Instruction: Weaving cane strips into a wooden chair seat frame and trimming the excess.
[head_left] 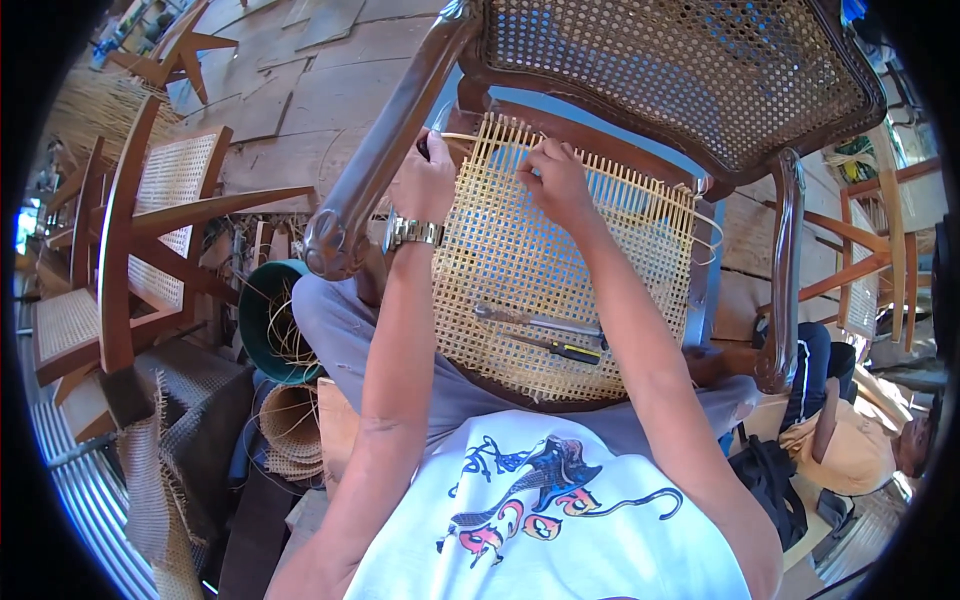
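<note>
A dark wooden armchair (345,215) stands before me, its seat covered by a pale woven cane panel (510,265). Loose strand ends stick up along the panel's far edge. At the far left corner of the seat my left hand (425,180) is closed, with a watch on its wrist. A pale cane strand (458,136) runs from its fingers toward the panel, and a dark object (424,147) shows by them. Over the far middle of the weave, my right hand (557,182) has its fingers curled together; what they hold is hidden. A metal tool (540,320) and a yellow-and-black-handled screwdriver (572,352) lie on the panel.
The chair's cane back (670,70) rises at the far side. Left are a green bucket (250,335) with cane strands, a rolled woven sheet (292,420) and wooden chair frames (125,240). At right, a person in a yellow shirt (850,450) is near more chair frames (890,250).
</note>
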